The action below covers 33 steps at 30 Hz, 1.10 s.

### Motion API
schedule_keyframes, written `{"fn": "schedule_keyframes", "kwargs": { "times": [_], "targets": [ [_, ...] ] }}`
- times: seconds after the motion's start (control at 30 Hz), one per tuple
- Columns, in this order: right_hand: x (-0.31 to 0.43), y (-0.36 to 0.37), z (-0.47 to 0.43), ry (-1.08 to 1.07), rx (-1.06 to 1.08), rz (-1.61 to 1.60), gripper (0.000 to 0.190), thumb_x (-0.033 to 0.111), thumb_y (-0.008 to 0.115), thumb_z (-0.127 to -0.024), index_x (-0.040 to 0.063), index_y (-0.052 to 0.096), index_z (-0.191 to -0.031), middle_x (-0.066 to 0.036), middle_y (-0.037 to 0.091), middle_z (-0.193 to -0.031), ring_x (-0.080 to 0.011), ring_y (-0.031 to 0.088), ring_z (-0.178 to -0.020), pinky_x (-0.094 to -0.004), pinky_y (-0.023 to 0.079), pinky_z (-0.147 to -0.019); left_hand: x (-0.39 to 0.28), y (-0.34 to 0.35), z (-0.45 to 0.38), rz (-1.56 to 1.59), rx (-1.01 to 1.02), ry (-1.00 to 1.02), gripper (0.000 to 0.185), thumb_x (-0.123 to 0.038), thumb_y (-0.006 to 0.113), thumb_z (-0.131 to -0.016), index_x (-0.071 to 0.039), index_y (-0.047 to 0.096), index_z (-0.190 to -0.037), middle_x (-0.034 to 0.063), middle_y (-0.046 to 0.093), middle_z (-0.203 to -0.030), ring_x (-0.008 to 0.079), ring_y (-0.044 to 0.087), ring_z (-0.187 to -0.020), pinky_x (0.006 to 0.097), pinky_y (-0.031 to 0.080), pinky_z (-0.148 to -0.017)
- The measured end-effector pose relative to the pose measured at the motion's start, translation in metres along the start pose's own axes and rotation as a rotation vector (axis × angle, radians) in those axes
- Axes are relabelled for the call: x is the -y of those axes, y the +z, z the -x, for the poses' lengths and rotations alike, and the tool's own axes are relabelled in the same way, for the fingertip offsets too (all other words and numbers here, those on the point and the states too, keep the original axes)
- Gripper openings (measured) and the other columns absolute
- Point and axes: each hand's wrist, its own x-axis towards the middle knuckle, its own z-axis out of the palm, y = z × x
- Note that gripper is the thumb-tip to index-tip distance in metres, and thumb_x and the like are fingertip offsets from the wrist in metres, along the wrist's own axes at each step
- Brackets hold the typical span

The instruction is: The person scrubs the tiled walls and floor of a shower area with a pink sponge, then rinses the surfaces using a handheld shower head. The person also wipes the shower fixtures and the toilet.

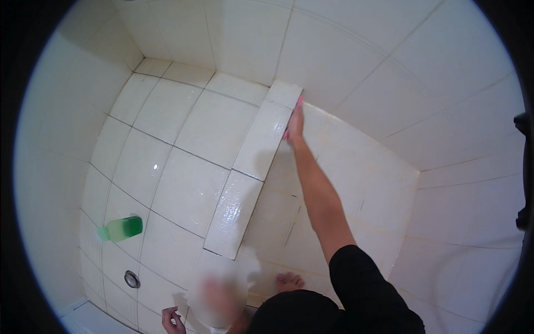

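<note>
My right hand (295, 123) reaches far forward and lies against the side face of a low tiled shower curb (260, 140). Bits of pink show at the hand's upper and lower edges; I cannot tell whether they are painted nails or something held beneath the palm. The curb's top is wet and shiny. At the bottom edge, my left hand (172, 320) hangs above the floor tiles, fingers loosely curled, with nothing visible in it. A green plastic bottle (123, 228), holding darker green liquid at one end, rests on the tiled floor (196, 192) to the left.
A round metal floor drain (132, 279) sits below the bottle. White tiled walls (354, 54) with stained grout enclose the space. One bare foot (290, 282) stands on the floor right of the curb. A blurred patch hides what lies between the foot and my left hand.
</note>
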Motion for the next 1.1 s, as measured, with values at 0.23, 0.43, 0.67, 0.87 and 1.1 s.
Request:
{"fn": "schedule_keyframes", "kwargs": {
  "times": [0.23, 0.43, 0.67, 0.87, 1.1],
  "targets": [
    [-0.058, 0.018, 0.23, 0.143, -0.021, 0.317, 0.074, 0.052, 0.024, -0.111, 0.0, 0.011, -0.162, -0.015, 0.018, -0.164, -0.0262, 0.022, -0.145, -0.0366, 0.018, -0.121, 0.005, -0.031, 0.014, -0.039, -0.013, -0.078, 0.022, 0.009, 0.045, -0.097, 0.001, 0.064, -0.103, 0.0101, 0.062, -0.099, 0.0169, 0.06, -0.081, 0.0276, 0.052, -0.064],
    [-0.089, 0.049, 0.483, 0.222, 0.087, 0.745, 0.068, 0.04, 0.019, -0.113, 0.0, -0.003, -0.163, -0.015, -0.006, -0.173, -0.0293, -0.003, -0.159, -0.0409, -0.001, -0.128, 0.009, -0.023, 0.015, -0.052, -0.022, -0.082, 0.023, 0.008, 0.044, -0.097, 0.0, 0.064, -0.105, 0.0091, 0.062, -0.099, 0.0151, 0.058, -0.079, 0.0271, 0.05, -0.066],
    [-0.027, 0.041, 0.284, -0.118, -0.024, 0.469, 0.06, 0.027, 0.027, -0.113, -0.006, 0.01, -0.161, -0.022, 0.006, -0.171, -0.0367, 0.004, -0.159, -0.0432, 0.003, -0.129, -0.006, -0.005, -0.01, -0.099, 0.066, 0.137, 0.025, 0.011, 0.045, -0.094, 0.001, 0.064, -0.105, 0.0112, 0.062, -0.097, 0.0169, 0.056, -0.076, 0.0282, 0.048, -0.06],
    [-0.03, -0.015, 0.121, -0.53, 0.012, 1.008, 0.059, 0.021, 0.035, -0.111, -0.006, 0.018, -0.16, -0.029, 0.018, -0.167, -0.0466, 0.007, -0.156, -0.0498, 0.007, -0.128, -0.002, 0.002, -0.036, -0.005, -0.008, 0.089, 0.028, 0.014, 0.044, -0.09, 0.001, 0.066, -0.101, 0.0141, 0.062, -0.099, 0.0199, 0.059, -0.081, 0.0289, 0.047, -0.06],
    [-0.013, -0.03, 0.203, -0.553, 0.355, 0.91, 0.063, 0.006, 0.045, -0.1, -0.012, 0.023, -0.156, -0.034, 0.022, -0.163, -0.0473, 0.013, -0.156, -0.0522, 0.013, -0.127, 0.002, 0.016, -0.054, -0.1, 0.067, 0.093, 0.027, 0.012, 0.046, -0.091, 0.001, 0.066, -0.106, 0.0148, 0.064, -0.103, 0.0221, 0.061, -0.083, 0.0322, 0.049, -0.065]
  ]
}}
